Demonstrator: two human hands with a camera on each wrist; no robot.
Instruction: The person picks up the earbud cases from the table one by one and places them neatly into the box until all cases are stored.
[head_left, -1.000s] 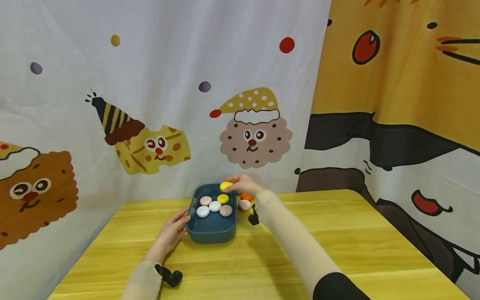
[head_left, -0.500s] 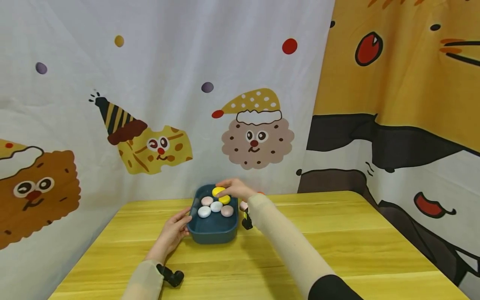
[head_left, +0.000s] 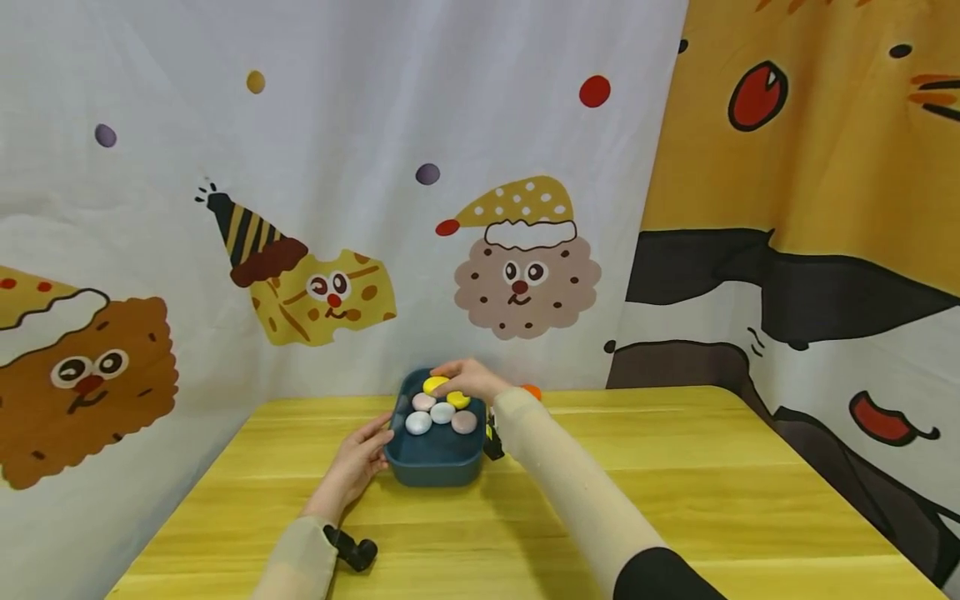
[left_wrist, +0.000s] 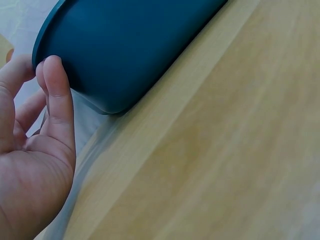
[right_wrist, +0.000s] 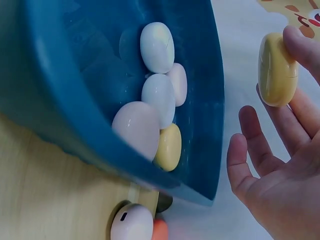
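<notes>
Closest in, my left hand [head_left: 358,462] pinches the blue bin [head_left: 437,477] at its side rim. Farther out, my right hand [head_left: 469,379], half curled, has the yellow piece [right_wrist: 277,75] above the bin's far end: glossy, probably light, stiff, slippery, best held by opposite edges.

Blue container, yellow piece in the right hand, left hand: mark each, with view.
Blue container [head_left: 437,476]: head view, outer front wall.
Held yellow piece [right_wrist: 275,72]: right wrist view, middle of its side.
Left hand [left_wrist: 38,170]: left wrist view, palm.
</notes>
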